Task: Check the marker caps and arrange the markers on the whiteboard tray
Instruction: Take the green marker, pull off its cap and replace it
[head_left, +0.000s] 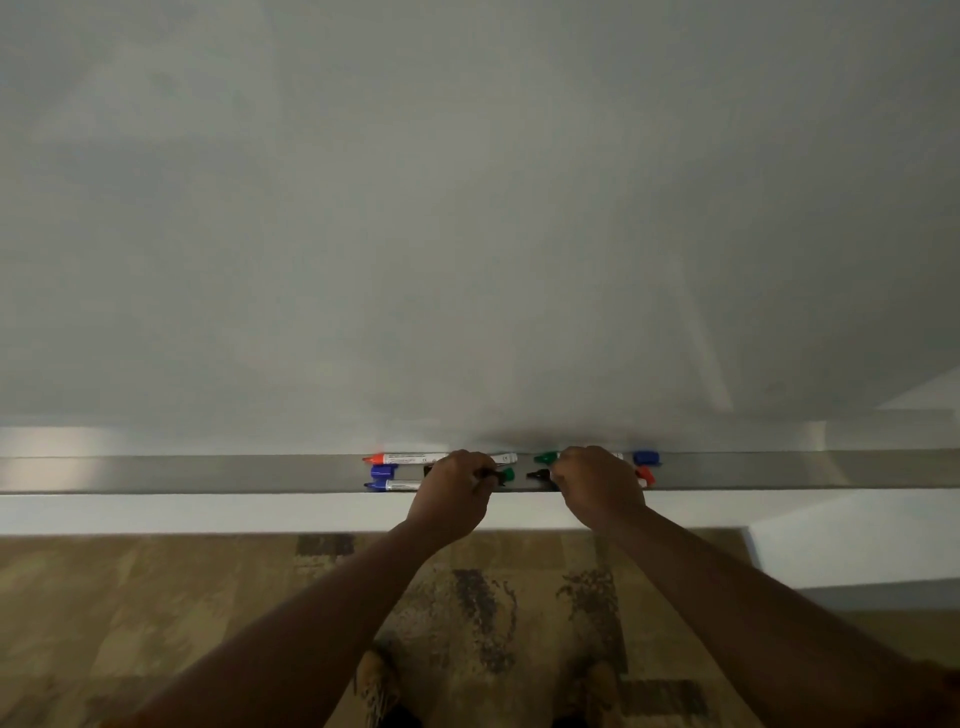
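A: Big picture first: the whiteboard (467, 208) fills most of the view, blank and grey, with the long metal tray (208, 474) running along its lower edge.

B: Below that, a patterned floor (156, 597), and both forearms reaching up to the tray's middle.

A: Left hand (457, 486) is curled over the tray, its fingers (485, 475) pinched narrow around something dark with a green cap (506, 474) at its tip. Cannot tell if that cap is seated.

B: Right hand (595, 480) mirrors it, fingers closed on a marker with a black tip (537, 474) poking out toward the left hand.

A: Markers now. A red-tipped marker (441, 458) lies along the back of the tray, a blue marker (395, 486) along the front edge.

B: Between those 2, a loose blue cap (383, 471). Right of the hands, another blue cap (645, 458) and a red cap (645, 474).

A: And 1 green piece (545, 458) just beside the right knuckles, at the back.
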